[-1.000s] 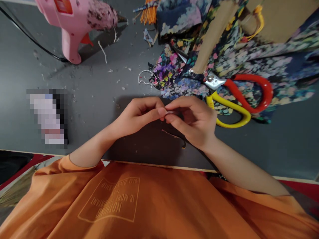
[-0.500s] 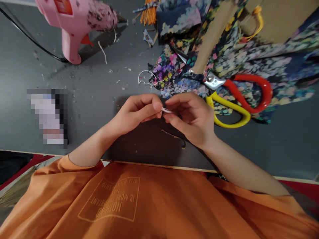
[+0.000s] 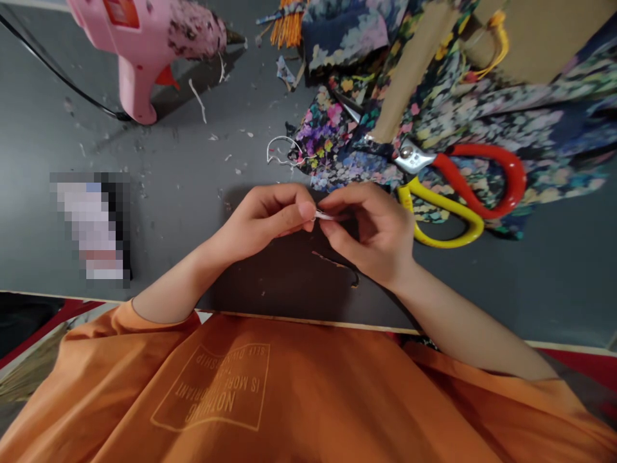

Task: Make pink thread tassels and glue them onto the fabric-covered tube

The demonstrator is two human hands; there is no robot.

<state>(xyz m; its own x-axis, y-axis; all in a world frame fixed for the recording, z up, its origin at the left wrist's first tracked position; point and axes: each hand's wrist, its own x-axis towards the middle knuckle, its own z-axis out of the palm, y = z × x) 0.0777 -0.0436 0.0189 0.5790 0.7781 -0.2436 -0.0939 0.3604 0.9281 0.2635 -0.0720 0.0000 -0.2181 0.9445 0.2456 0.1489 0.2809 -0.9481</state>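
Observation:
My left hand [image 3: 272,215] is closed, its thumb and index finger pinching one end of a small, thin white piece [image 3: 326,216]. What this piece is I cannot make out. My right hand [image 3: 378,231] curves around the other end, with the thumb and fingertips close on it and the palm side partly hidden. Both hands are held close together above the dark grey table [image 3: 183,161]. Just right of my right hand lie scissors with one red handle and one yellow handle [image 3: 448,215], resting on flowered fabric [image 3: 332,135].
A pink glue gun [image 3: 137,71] with a black cord [image 3: 62,74] lies at upper left. A white wire outline [image 3: 284,149] touches the fabric edge. Brown card [image 3: 544,38], an orange tassel [image 3: 288,29] and glue scraps lie beyond. A blurred-out object [image 3: 96,225] sits at left.
The white piece has turned slightly between my fingers, and my right fingertips have shifted a little. Everything on the table stays as it was.

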